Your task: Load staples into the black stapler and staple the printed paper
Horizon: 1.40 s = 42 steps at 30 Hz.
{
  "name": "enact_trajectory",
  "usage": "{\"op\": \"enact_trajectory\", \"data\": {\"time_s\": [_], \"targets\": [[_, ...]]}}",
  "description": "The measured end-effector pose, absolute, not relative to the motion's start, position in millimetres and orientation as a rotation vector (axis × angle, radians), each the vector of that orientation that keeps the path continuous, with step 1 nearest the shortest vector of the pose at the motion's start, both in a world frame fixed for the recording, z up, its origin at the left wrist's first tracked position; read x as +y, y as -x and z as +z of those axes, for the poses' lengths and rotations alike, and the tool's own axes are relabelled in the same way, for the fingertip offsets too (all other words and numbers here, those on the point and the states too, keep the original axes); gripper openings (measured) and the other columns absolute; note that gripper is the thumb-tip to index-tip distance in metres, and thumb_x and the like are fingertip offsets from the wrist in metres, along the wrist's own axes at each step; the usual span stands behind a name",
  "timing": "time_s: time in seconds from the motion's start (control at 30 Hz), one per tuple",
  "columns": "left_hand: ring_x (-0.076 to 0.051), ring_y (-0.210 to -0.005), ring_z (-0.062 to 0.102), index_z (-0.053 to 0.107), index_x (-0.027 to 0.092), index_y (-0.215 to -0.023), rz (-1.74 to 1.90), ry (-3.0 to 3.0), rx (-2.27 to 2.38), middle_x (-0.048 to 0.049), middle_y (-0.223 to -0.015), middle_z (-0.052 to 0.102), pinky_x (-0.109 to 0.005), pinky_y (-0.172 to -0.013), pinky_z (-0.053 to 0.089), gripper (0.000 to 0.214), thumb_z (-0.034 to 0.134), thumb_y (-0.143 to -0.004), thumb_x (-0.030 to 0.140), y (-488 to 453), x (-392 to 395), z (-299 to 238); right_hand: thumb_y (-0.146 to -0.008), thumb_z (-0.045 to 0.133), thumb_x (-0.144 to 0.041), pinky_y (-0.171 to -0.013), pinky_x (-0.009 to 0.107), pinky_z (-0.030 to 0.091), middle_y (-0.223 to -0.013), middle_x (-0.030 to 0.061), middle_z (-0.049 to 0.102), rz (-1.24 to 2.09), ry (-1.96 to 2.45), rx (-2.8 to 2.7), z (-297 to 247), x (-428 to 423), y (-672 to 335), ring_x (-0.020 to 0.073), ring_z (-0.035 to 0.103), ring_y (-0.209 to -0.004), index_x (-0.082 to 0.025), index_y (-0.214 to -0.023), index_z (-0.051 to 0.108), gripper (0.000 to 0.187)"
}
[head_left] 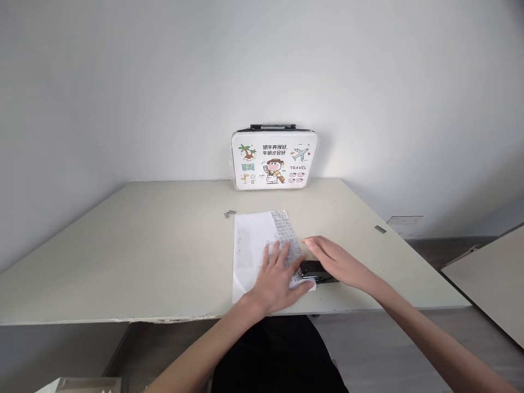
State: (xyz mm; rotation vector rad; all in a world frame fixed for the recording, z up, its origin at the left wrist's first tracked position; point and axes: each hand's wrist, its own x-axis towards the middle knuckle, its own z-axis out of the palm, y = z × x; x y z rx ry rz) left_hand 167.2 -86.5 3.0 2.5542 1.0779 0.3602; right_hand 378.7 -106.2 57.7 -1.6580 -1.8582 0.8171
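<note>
Case [282, 143] reads "TRAVEL" — left hand [274, 281] on paper [251, 234], fingers [282, 255] spread; right hand [338, 265] over stapler [311, 268], fingers outstretched.

Black clothing [278, 355] is being worn over the lap, its dark cloth being seen as a single rounded shape. The left forearm [207, 341] and right forearm [426, 325] are being shown bare, as are the left hand [278, 281] and right hand [338, 262].

On the white table [123, 251]: rectangular white paper [249, 234], front centre; oblong black stapler [313, 269], at its right edge; small flat grey strips [232, 212], beside the paper's back-left corner; lone grey strip [380, 229], far right; rounded-rectangular white case [275, 152], behind all.
</note>
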Motion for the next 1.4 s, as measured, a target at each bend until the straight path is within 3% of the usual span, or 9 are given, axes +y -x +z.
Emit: {"op": "enact_trajectory", "data": {"time_s": [0.2, 0.37, 0.57, 0.7, 0.97, 1.2, 1.4], "targets": [[-0.038, -0.157, -0.007, 0.017, 0.034, -0.166, 0.3, -2.593, 0.918, -0.0034, -0.174, 0.001, -0.066, -0.127, 0.008, 0.086, 0.038, -0.096, 0.079, -156, -81, 10, -0.106, 0.019, -0.063, -0.092, 0.04, 0.052, -0.119, 0.0072, 0.071, 0.783, 1.703, -1.918, 61, -100, -352, 0.0271, 0.065, -0.111, -0.027, -0.108, 0.065, 0.058], [-0.037, -0.158, -0.003, 0.007, 0.034, -0.167, 0.284, -2.663, 0.903, -0.0018, -0.174, 0.003, -0.064, -0.128, 0.005, 0.083, 0.032, -0.1, 0.074, -151, -81, 6, -0.106, 0.018, -0.061, -0.09, 0.04, 0.053, -0.121, 0.0061, 0.07, 0.815, 1.713, -2.0, 66, -101, -345, 0.0267, 0.065, -0.113, -0.03, -0.118, 0.064, 0.057], [-0.033, -0.159, -0.002, 0.008, 0.032, -0.167, 0.336, -2.689, 0.944, -0.0011, -0.174, 0.01, -0.062, -0.129, 0.005, 0.08, 0.029, -0.101, 0.073, -156, -83, 2, -0.107, 0.016, -0.057, -0.088, 0.04, 0.053, -0.11, 0.0025, 0.071, 0.774, 1.693, -2.1, 64, -100, -343, 0.0244, 0.066, -0.107, -0.03, -0.1, 0.059, 0.051], [-0.033, -0.159, -0.003, 0.012, 0.031, -0.167, 0.355, -2.683, 0.95, -0.0014, -0.174, 0.01, -0.062, -0.129, 0.003, 0.078, 0.027, -0.102, 0.072, -157, -84, -1, -0.107, 0.015, -0.056, -0.086, 0.038, 0.054, -0.11, 0.0009, 0.071, 0.784, 1.708, -2.111, 62, -99, -343, 0.0232, 0.066, -0.106, -0.03, -0.098, 0.058, 0.051], [-0.033, -0.159, -0.003, 0.013, 0.03, -0.167, 0.408, -2.708, 0.95, -0.0024, -0.174, 0.013, -0.062, -0.129, 0.005, 0.078, 0.029, -0.102, 0.071, -159, -85, -7, -0.107, 0.015, -0.056, -0.103, 0.043, 0.05, -0.137, 0.0053, 0.064, 0.672, 1.823, -2.201, 59, -98, -341, 0.028, 0.053, -0.138, -0.031, -0.124, 0.063, 0.056], [-0.035, -0.159, -0.003, 0.017, 0.024, -0.166, 0.362, -2.671, 0.955, -0.0075, -0.173, 0.013, -0.063, -0.128, 0.002, 0.082, 0.027, -0.101, 0.073, -163, -85, -4, -0.108, 0.015, -0.055, -0.102, 0.043, 0.051, -0.142, 0.0052, 0.062, 0.672, 1.846, -2.232, 62, -99, -341, 0.0279, 0.052, -0.139, -0.032, -0.131, 0.06, 0.055], [-0.034, -0.159, -0.003, 0.017, 0.025, -0.167, 0.34, -2.642, 0.943, -0.0058, -0.174, 0.013, -0.061, -0.129, 0.001, 0.082, 0.027, -0.101, 0.074, -162, -84, -1, -0.108, 0.017, -0.055, -0.101, 0.041, 0.051, -0.141, 0.0046, 0.063, 0.681, 1.822, -2.253, 61, -99, -342, 0.0283, 0.051, -0.14, -0.033, -0.133, 0.059, 0.053]]}}
